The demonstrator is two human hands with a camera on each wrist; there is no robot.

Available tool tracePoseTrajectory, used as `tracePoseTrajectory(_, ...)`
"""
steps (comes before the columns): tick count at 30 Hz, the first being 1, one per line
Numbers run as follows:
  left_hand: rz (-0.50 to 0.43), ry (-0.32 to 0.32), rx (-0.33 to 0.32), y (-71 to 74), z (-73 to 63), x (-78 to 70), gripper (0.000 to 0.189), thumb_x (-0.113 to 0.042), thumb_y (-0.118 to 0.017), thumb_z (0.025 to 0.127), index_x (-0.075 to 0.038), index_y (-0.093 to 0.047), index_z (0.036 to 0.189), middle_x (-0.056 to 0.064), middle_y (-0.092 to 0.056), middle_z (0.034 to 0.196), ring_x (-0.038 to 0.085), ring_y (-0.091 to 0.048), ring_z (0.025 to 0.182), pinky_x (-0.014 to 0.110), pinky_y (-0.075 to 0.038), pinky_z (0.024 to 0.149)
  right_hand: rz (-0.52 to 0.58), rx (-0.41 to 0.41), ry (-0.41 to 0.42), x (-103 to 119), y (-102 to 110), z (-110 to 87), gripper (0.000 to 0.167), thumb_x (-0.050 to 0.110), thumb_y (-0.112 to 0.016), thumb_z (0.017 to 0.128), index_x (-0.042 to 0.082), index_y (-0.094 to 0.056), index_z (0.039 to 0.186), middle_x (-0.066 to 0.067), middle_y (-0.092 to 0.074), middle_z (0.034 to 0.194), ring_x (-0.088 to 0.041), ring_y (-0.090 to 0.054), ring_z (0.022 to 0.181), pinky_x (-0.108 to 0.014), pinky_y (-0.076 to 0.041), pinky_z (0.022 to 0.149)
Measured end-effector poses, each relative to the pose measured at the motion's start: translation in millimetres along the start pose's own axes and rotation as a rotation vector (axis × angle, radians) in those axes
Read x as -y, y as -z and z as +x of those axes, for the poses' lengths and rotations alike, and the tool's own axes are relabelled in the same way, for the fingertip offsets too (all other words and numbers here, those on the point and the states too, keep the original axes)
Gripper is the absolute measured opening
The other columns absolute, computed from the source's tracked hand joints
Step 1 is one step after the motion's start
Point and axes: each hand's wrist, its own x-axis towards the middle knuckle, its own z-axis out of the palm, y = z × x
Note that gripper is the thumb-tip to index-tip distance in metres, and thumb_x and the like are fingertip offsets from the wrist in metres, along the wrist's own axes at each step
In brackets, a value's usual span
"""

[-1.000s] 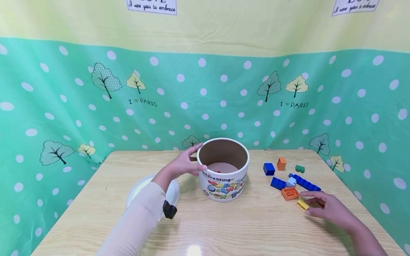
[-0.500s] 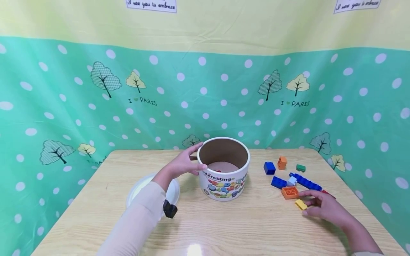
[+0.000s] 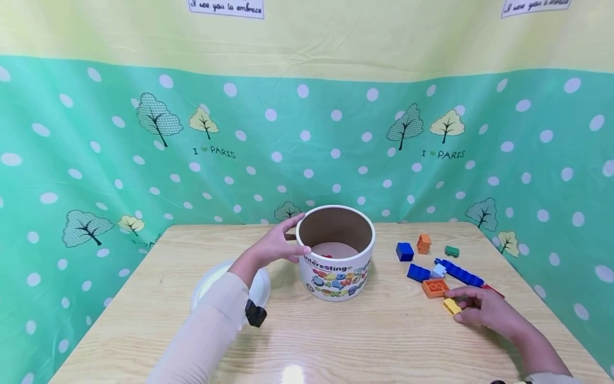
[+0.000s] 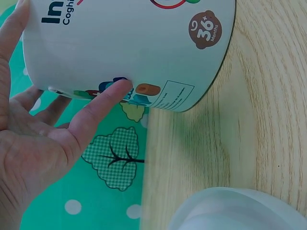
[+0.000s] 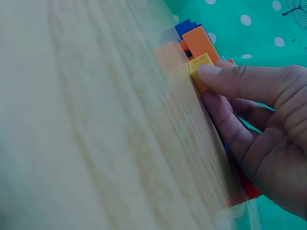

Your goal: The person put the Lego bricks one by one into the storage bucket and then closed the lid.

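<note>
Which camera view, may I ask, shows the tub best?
The head view: the tub shows its open top and printed front. The left wrist view shows only part of its side; the right wrist, none.

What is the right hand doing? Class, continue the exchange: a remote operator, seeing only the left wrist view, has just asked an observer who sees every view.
Observer: The right hand pinches a small yellow plastic block.
Operator: I see only the outer wall of the white cylindrical container with the colourful print. Is anything inside?
Observer: Yes, a small red piece shows low inside; the front rim partly hides it.
Operator: Which block is closest to the yellow one?
Observer: An orange rectangular plastic block, just beyond it; I cannot tell whether they touch.
</note>
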Motion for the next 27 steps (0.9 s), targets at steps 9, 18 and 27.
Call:
tracePoseTrajectory(9,-0.016,-0.005,0.006,0.7,0.5,2.6,0.101,-0.021,-0.085,0.076,-0.023,-0.023,0.156,0.017,-0.025,0.156,0.049,-0.038,0.132,0.058,-0.054,0.083,0.006,0.006,-0.002,-3.8,2.5,3.2,0.051,0.019,-0.083,0.077,-0.002,-0.065,0.12,-0.009,-0.06,0.094,-0.018,-0.055,0.083,-0.025,-0.05,0.066)
tracePoseTrajectory(18,0.002,-0.01,0.004,1.5,1.7,3.6,0.1,-0.023,-0.085,0.076,-0.025,-0.024,0.155,0.015,-0.028,0.155,0.047,-0.039,0.132,0.052,-0.057,0.08,0.125,0.057,0.053,-0.9,5.9,1.4,0.052,0.015,-0.079,0.082,-0.009,-0.059,0.123,-0.014,-0.063,0.109,-0.014,-0.06,0.089,-0.026,-0.056,0.073)
tracePoseTrajectory(27,0.014,0.0,0.001,1.5,0.7,2.4,0.099,-0.022,-0.085,0.077,-0.026,-0.024,0.155,0.015,-0.027,0.156,0.047,-0.04,0.132,0.051,-0.057,0.08,0.139,0.065,0.145,26.3,6.4,7.5,0.048,0.015,-0.077,0.084,-0.008,-0.059,0.122,-0.017,-0.064,0.112,-0.012,-0.063,0.092,-0.027,-0.057,0.076)
